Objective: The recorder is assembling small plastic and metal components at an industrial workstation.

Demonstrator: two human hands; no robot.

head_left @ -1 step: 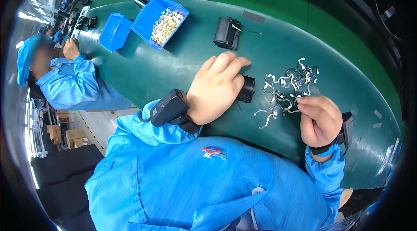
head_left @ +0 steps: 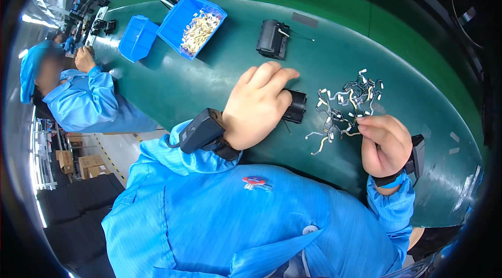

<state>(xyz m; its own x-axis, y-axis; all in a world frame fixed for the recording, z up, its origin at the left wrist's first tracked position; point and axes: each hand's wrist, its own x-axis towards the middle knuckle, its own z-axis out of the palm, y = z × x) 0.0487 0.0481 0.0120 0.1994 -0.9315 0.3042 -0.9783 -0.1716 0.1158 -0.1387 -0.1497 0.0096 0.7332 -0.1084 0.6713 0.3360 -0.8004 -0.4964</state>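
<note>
My left hand (head_left: pixel 256 103) is closed over a black plastic housing (head_left: pixel 296 106), whose right end sticks out from under the fingers. The palm hides the rest of that part and the thumb. At a loose pile of short wire cables (head_left: pixel 345 105) with white connectors, my right hand (head_left: pixel 387 142) pinches thumb and fingertips together at the near edge. A short cable (head_left: pixel 353 134) with a pale wire runs to those fingertips; its held end is mostly hidden. Beyond my left hand, a second black plastic housing (head_left: pixel 273 39) rests on the table, a thin wire trailing to its right.
A blue bin (head_left: pixel 166 30) of pale small parts stands at the far left, beside another blue bin (head_left: pixel 137 40). The green table (head_left: pixel 219 27) curves around me. A co-worker (head_left: pixel 78 90) in blue sits to the left. Tape pieces (head_left: pixel 454 150) stick to the right side.
My left hand and the housing under it have shifted very slightly left. My right hand and the cable pile look unchanged.
</note>
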